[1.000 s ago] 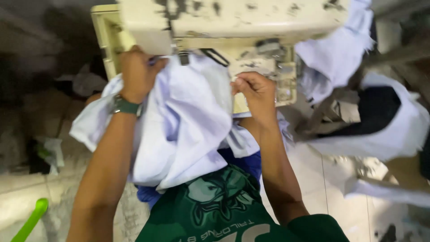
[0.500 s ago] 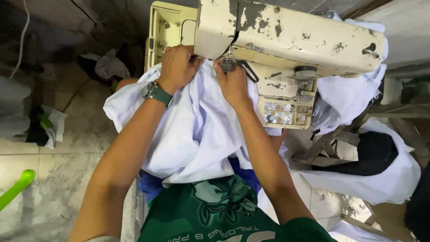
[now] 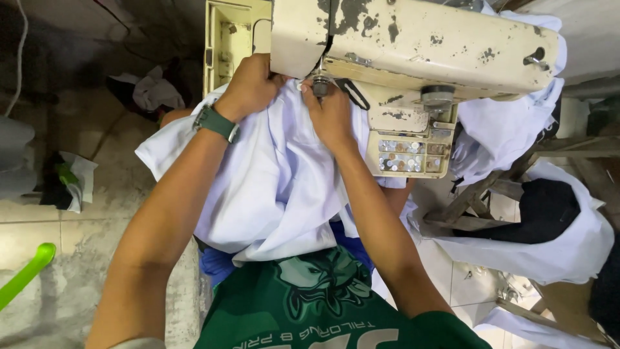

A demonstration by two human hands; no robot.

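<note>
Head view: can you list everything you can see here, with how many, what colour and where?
sewing machine: one, cream with chipped paint, top centre
white cloth: one, white, under the machine head and draped toward the person
button tray: one, small compartments of buttons, on the machine's front
white pile: one heap, white, right of the machine
dark cloth: one, black, lying on white fabric at right
wooden frame: one, grey-brown, right of centre
green handle: one, bright green, lower left
rags: a few, white and dark, on the floor upper left
green shirt: one, dark green, bottom centre
watch: one, green, left wrist
left hand: pressing the cloth by the machine head
right hand: on the cloth by the needle
</note>
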